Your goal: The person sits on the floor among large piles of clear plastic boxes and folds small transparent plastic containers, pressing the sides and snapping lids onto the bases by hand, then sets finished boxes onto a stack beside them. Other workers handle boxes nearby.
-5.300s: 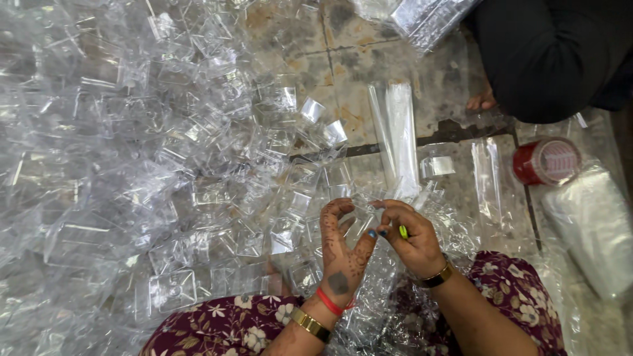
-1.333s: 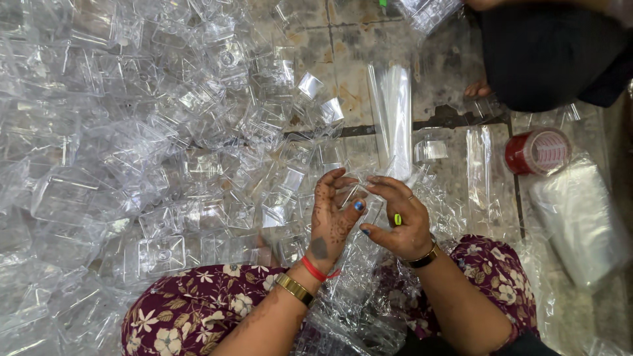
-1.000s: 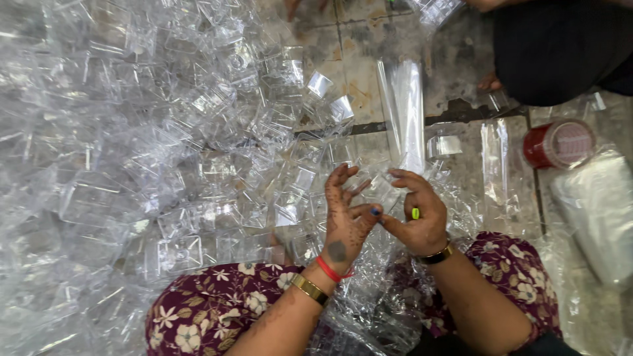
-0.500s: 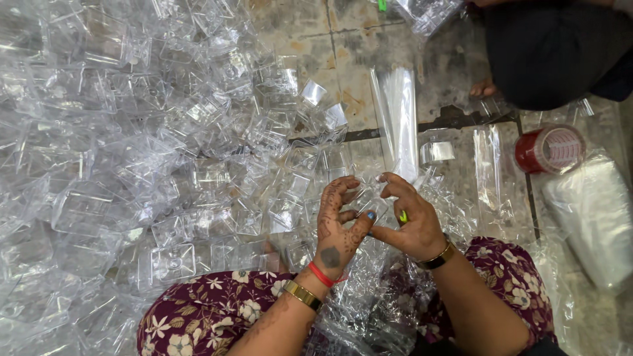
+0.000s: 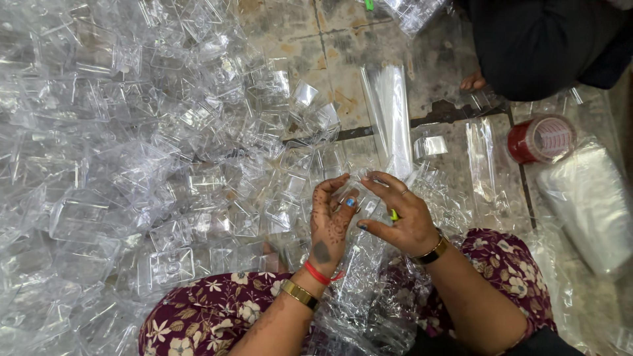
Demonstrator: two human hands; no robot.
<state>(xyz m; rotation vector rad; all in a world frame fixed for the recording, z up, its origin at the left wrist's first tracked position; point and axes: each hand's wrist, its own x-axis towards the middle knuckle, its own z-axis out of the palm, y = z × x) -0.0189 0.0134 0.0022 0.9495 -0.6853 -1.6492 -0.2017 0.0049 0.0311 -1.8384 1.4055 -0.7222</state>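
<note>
While the left hand (image 5: 331, 221) and right hand (image 5: 401, 217) pinch what looks like a small clear plastic box (image 5: 364, 192) between them above the lap, keeping fingertips on its edges seems smart.

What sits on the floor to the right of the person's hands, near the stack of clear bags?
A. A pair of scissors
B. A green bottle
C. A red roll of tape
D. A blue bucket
C. A red roll of tape lies on the floor right of the person's right hand, next to the stack of clear bags.
</note>
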